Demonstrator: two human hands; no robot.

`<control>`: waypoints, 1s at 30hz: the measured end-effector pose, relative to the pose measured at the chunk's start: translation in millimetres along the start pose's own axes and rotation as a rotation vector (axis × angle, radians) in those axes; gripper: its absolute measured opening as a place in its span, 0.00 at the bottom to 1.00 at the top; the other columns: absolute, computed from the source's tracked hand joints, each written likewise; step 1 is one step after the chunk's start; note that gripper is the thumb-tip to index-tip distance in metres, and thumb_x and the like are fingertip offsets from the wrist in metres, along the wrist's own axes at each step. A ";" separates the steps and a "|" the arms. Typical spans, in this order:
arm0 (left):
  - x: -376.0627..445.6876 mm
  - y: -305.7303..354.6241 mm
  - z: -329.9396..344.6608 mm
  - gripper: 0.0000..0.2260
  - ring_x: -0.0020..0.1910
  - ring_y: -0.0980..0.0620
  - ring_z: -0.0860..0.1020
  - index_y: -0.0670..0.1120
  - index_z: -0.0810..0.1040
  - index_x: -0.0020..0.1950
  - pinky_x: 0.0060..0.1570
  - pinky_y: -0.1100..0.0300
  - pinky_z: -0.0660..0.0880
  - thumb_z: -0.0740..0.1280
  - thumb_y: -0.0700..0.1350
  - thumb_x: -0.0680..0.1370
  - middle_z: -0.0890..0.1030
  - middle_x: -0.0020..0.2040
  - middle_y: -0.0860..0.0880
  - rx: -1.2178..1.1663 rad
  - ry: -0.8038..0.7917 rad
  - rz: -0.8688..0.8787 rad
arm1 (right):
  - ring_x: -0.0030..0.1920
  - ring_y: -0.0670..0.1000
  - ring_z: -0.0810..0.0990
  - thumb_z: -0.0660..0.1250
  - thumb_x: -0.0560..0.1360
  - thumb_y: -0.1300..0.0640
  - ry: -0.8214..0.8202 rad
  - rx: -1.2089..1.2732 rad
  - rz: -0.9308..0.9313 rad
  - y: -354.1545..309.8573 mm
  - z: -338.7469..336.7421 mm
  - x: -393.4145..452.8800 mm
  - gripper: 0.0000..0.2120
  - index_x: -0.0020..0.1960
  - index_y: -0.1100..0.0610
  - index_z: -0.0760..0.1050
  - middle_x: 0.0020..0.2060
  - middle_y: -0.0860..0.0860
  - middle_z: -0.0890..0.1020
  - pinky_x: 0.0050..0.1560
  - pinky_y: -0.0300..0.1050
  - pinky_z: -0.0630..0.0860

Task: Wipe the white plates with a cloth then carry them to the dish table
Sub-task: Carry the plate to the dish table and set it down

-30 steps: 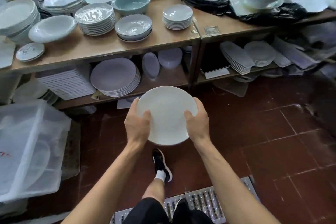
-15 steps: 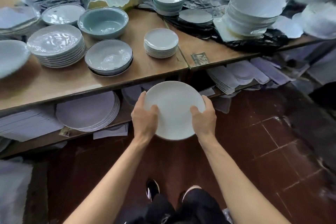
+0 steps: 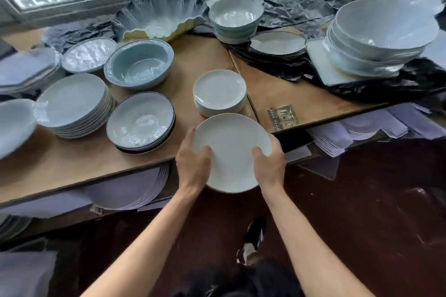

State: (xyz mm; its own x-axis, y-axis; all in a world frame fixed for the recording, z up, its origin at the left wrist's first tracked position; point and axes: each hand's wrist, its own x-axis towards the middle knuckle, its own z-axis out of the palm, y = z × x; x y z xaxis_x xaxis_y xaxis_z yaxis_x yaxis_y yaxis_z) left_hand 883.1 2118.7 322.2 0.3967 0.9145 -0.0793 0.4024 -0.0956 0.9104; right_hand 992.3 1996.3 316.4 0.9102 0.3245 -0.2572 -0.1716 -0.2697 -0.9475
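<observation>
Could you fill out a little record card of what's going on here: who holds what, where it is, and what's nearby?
held item: white plate, roughly level
left hand: grips the plate's left rim, thumb on top
right hand: grips the plate's right rim, thumb on top
plate position: over the front edge of the wooden table
closest match: stack of white plates just beyond it
other neighbours: dark-rimmed bowls, teal bowl
cloth: none visible

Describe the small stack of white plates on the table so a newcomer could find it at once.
On the wooden table under the window, look near its front edge. The stack of small white plates sits just beyond the held plate, right of the dark-rimmed bowls. It is the smallest, plainest stack.
</observation>
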 end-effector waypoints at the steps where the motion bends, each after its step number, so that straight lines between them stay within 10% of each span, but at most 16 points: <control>1: 11.4 4.9 7.4 0.27 0.59 0.58 0.78 0.59 0.72 0.71 0.60 0.56 0.76 0.66 0.48 0.71 0.82 0.60 0.60 0.004 0.006 -0.006 | 0.50 0.42 0.79 0.65 0.74 0.58 -0.020 0.002 -0.006 -5.8 2.0 16.4 0.17 0.60 0.43 0.74 0.49 0.39 0.80 0.46 0.42 0.77; 6: 51.0 19.9 32.4 0.29 0.49 0.74 0.75 0.56 0.73 0.73 0.44 0.81 0.67 0.66 0.46 0.71 0.80 0.53 0.64 -0.041 0.096 -0.057 | 0.46 0.30 0.77 0.64 0.74 0.58 -0.131 -0.032 -0.050 -31.3 15.0 80.4 0.15 0.58 0.44 0.75 0.46 0.39 0.81 0.36 0.30 0.73; 13: 93.6 22.9 60.1 0.25 0.51 0.51 0.81 0.57 0.75 0.69 0.52 0.51 0.80 0.65 0.43 0.72 0.84 0.52 0.52 0.008 0.129 -0.121 | 0.49 0.39 0.79 0.64 0.76 0.58 -0.177 -0.048 -0.061 -33.5 26.9 131.2 0.16 0.61 0.47 0.76 0.49 0.42 0.82 0.37 0.27 0.73; 16: 104.4 20.1 71.3 0.27 0.52 0.53 0.81 0.59 0.74 0.71 0.46 0.58 0.78 0.65 0.45 0.71 0.84 0.52 0.55 0.014 0.123 -0.131 | 0.51 0.42 0.79 0.64 0.77 0.54 -0.167 -0.058 -0.034 -29.5 32.6 148.5 0.14 0.63 0.47 0.75 0.51 0.43 0.82 0.43 0.36 0.75; 21: 145.1 11.3 82.5 0.32 0.49 0.69 0.76 0.68 0.70 0.70 0.41 0.68 0.70 0.63 0.56 0.66 0.80 0.49 0.67 0.015 0.127 -0.210 | 0.45 0.25 0.74 0.64 0.78 0.52 -0.125 -0.096 -0.017 -35.6 51.1 173.7 0.10 0.55 0.37 0.71 0.45 0.32 0.77 0.35 0.24 0.70; 25: 183.4 2.6 88.8 0.31 0.46 0.80 0.73 0.72 0.66 0.71 0.40 0.68 0.69 0.64 0.56 0.68 0.74 0.48 0.81 0.033 0.070 -0.235 | 0.53 0.42 0.79 0.63 0.78 0.52 -0.084 -0.137 -0.003 -38.0 73.8 198.9 0.17 0.66 0.46 0.71 0.53 0.41 0.80 0.48 0.40 0.76; 30: 234.0 -0.5 90.7 0.31 0.48 0.76 0.74 0.70 0.66 0.73 0.35 0.74 0.68 0.63 0.55 0.69 0.79 0.47 0.69 0.015 0.043 -0.201 | 0.60 0.47 0.75 0.63 0.79 0.53 -0.031 -0.170 0.006 -45.7 111.4 225.7 0.27 0.77 0.50 0.64 0.63 0.44 0.76 0.57 0.46 0.74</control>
State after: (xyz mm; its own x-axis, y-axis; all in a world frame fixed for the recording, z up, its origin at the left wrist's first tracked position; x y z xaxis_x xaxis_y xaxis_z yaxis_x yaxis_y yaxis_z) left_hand 1050.6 2297.0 266.4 0.2721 0.9316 -0.2409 0.4825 0.0846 0.8718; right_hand 1163.6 2182.9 280.5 0.8968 0.3498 -0.2708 -0.1083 -0.4200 -0.9011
